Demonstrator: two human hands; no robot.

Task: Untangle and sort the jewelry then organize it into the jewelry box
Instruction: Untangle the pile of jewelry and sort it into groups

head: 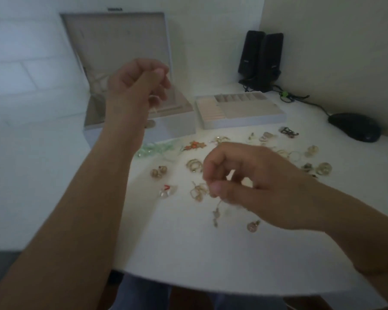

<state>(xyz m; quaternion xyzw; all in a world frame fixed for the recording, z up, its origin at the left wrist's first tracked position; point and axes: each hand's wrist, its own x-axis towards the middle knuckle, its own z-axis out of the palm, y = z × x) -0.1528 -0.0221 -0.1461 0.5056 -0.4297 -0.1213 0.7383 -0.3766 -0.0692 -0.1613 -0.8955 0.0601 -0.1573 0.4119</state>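
The white jewelry box [184, 124] stands open at the back of the white table, lid [114, 41] upright. My left hand [137, 86] is raised over the box, its fingers pinched together on what looks like a thin chain, too blurred to be sure. My right hand [251, 182] hovers above the table and pinches a fine gold chain with small pendants [216, 214] hanging from it. Several pieces lie spread on the table: a green bead piece [157, 148], an orange piece [194, 145], gold hoops [194, 165] and gold earrings [323, 168].
The box's removable tray [240, 111] with ring rolls and small compartments sits right of the box. Two black speakers [261, 59] stand in the back corner with cables. A black mouse [354, 127] lies at the right. The table's curved front edge is close to me.
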